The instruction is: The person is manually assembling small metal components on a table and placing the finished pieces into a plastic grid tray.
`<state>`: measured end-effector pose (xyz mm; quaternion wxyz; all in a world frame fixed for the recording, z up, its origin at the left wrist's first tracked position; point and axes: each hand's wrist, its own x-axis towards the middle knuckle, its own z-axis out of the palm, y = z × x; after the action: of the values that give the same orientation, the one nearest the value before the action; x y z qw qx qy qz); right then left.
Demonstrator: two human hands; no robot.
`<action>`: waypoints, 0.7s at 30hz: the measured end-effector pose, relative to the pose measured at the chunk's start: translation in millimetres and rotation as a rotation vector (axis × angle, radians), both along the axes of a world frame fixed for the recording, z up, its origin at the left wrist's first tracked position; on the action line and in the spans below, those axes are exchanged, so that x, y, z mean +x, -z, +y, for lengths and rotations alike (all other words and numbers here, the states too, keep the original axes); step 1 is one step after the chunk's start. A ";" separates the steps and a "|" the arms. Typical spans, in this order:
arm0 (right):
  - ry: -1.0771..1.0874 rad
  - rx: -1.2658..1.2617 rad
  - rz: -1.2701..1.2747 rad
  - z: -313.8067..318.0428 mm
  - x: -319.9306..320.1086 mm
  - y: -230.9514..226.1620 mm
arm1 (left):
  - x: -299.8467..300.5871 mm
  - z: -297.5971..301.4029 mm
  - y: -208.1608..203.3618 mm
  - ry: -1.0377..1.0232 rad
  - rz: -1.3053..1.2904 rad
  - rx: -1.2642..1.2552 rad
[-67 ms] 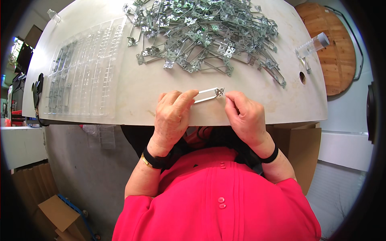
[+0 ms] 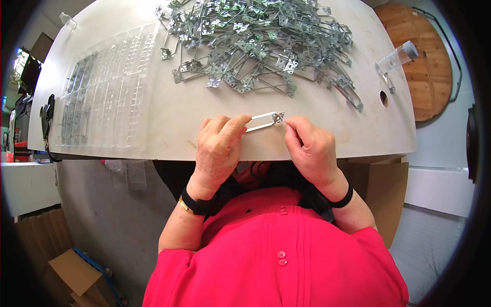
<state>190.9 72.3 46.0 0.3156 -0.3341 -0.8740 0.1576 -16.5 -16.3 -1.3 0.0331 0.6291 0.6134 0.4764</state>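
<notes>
My left hand (image 2: 220,146) pinches one end of a slim metal bracket (image 2: 262,127) above the near part of the table. Two parallel bars run from those fingers to a small plate with holes at the right end. My right hand (image 2: 313,148) is closed, thumb against forefinger, right beside that plate. Whatever lies between its fingertips is too small to make out. Beyond both hands, a large heap of similar metal brackets (image 2: 255,46) covers the far middle of the table.
Clear plastic trays (image 2: 115,97) lie at the left of the white table (image 2: 174,128), with brackets in their left rows. A clear tube (image 2: 393,60) and a round hole (image 2: 384,98) are at the right. A cardboard box (image 2: 381,189) stands below the right edge.
Both hands and the bracket have shifted very slightly to the left. My right fingertips stay beside the bracket's plate.
</notes>
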 end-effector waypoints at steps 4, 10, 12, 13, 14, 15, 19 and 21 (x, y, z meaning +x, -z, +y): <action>0.013 0.012 0.005 1.1 0.8 3.2 | 0.2 -0.2 -0.2 -0.003 0.008 0.009; 0.008 0.003 0.010 1.6 0.3 2.9 | 0.3 0.4 0.3 -0.006 0.002 -0.006; 0.013 0.033 -0.002 0.9 1.6 0.2 | 0.9 1.2 -0.7 -0.001 -0.009 0.014; 0.011 0.032 -0.002 -0.4 1.7 -2.0 | 0.7 0.7 0.0 -0.002 -0.009 0.014; 0.008 0.024 -0.019 -2.0 1.8 -4.9 | 0.5 0.2 1.3 -0.005 -0.003 0.012; 0.007 0.016 -0.037 -3.1 2.4 -6.6 | 0.5 0.5 2.2 -0.006 0.002 0.012; 0.034 0.043 -0.008 -3.7 5.1 -5.8 | 0.4 0.8 2.9 -0.002 0.003 0.020; 0.045 0.052 0.000 -2.2 6.3 -3.7 | 0.4 0.6 2.2 -0.001 0.002 0.019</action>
<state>197.2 70.2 49.7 0.3276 -0.3454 -0.8701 0.1277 -16.1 -15.7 -3.4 0.0265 0.6297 0.6090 0.4815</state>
